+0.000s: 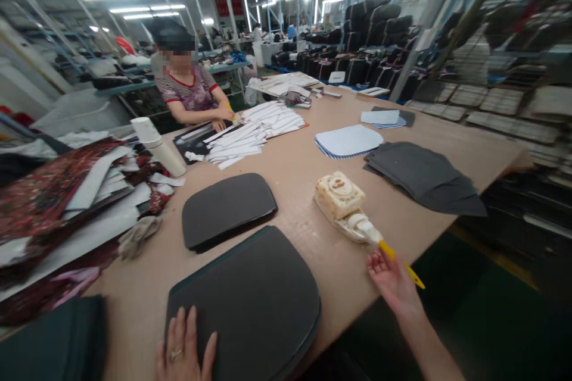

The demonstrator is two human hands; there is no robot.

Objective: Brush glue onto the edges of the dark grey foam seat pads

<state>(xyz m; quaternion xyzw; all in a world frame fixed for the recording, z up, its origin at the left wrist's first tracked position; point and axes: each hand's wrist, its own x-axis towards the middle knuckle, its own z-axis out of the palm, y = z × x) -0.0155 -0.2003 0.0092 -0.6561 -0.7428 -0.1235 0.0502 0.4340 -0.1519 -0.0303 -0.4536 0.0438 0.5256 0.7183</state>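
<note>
The left hand (183, 348) lies flat, fingers spread, on the near dark panel (250, 303), holding nothing. That panel's right edge overhangs the table (295, 172) rim. Just beyond it lies a second dark panel (227, 208). The right hand (393, 283), open, fingertips touching the yellow handle of the glue brush (357, 214), hovers past the table edge. Bare table lies between both hands.

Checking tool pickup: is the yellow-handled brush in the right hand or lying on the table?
Lying: brush rests on table; open right hand only touches its handle.
</note>
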